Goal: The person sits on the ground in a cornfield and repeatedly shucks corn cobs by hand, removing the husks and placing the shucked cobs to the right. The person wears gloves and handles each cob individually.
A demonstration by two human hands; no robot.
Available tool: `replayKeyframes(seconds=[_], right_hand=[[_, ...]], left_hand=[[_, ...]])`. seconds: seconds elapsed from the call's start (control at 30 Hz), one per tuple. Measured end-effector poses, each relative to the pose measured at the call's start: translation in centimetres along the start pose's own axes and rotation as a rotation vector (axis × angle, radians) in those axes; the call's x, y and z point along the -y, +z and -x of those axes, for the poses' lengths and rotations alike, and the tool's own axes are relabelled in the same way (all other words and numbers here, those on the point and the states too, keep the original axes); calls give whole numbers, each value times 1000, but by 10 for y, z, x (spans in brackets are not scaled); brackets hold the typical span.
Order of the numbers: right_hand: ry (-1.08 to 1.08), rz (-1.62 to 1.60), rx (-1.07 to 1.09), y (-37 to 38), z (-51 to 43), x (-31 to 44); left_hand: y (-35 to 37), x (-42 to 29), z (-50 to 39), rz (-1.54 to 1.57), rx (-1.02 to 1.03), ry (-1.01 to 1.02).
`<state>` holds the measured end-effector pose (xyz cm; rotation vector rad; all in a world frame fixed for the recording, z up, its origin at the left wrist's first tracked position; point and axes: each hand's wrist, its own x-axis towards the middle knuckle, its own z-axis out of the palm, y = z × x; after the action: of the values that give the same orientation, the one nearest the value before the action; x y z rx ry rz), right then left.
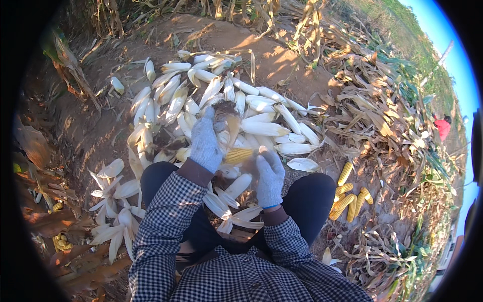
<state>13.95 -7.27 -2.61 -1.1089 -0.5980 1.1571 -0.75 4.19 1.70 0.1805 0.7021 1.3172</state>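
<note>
My left hand [206,141], in a pale knitted work glove, grips the dry husk and silk of a partly bared ear of corn [238,155]. The yellow kernels show between my two hands, near my knees. My right hand [270,175], gloved alike, is at the other end of this ear, partly blurred; how firmly its fingers close there cannot be made out. Beyond both hands lies a heap of ears in white husks [265,127]. Opened empty-looking husks [226,213] lie between my legs.
Husked yellow cobs [342,207] lie on the soil beside my right knee. Peeled husks [113,211] are strewn at left. Dry corn stalks and leaves [369,105] are banked at right, and a person in red [442,127] is far off at right.
</note>
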Motion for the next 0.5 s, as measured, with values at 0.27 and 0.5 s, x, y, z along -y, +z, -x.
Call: replayKeyframes(seconds=[0.27, 0.5], right_hand=[[32, 691, 210, -30, -12, -84], [220, 714, 409, -26, -1, -102]], left_hand=[[-13, 9, -6, -36, -9, 12], [-5, 3, 8, -78, -28, -5]])
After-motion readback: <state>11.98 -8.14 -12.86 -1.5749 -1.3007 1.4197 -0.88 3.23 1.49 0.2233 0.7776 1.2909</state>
